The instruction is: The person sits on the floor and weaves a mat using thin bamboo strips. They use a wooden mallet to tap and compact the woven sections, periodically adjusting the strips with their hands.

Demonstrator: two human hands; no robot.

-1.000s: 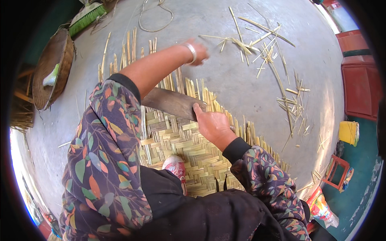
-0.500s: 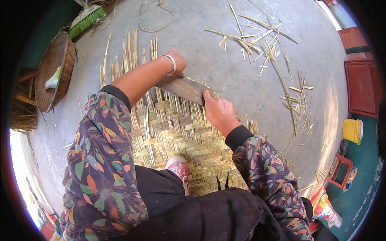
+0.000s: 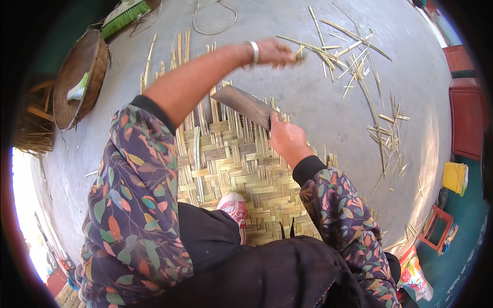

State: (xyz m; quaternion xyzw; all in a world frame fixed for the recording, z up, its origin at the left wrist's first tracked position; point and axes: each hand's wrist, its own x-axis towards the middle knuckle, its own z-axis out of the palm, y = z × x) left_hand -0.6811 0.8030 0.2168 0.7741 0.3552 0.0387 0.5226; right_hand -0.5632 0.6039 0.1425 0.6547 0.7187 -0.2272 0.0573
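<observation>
A bamboo mat (image 3: pixel 257 185) in a woven pattern lies under me, its far edge ending in loose, uneven strip ends (image 3: pixel 179 49). My right hand (image 3: pixel 288 139) is closed on a knife with a broad, dark blade (image 3: pixel 244 105), the thumb lying along its near end. The blade is held over the mat's far edge and points up and to the left; the handle is hidden in the hand. Beyond the blade my left hand (image 3: pixel 276 53) reaches over the floor to the right, smeared by motion. Something small and brownish shows at its fingertips, too blurred to make out.
Cut bamboo offcuts (image 3: pixel 354 61) are scattered on the concrete floor at right. A round basket (image 3: pixel 82 77) leans at left beside a green broom (image 3: pixel 126 18). A loop of cord (image 3: pixel 215 32) lies far off. My shoe (image 3: pixel 233 208) rests on the mat.
My left hand has left the blade's far end and swung right toward the scattered offcuts. The knife stays in my right hand, its left end now uncovered. The whole view has shifted slightly.
</observation>
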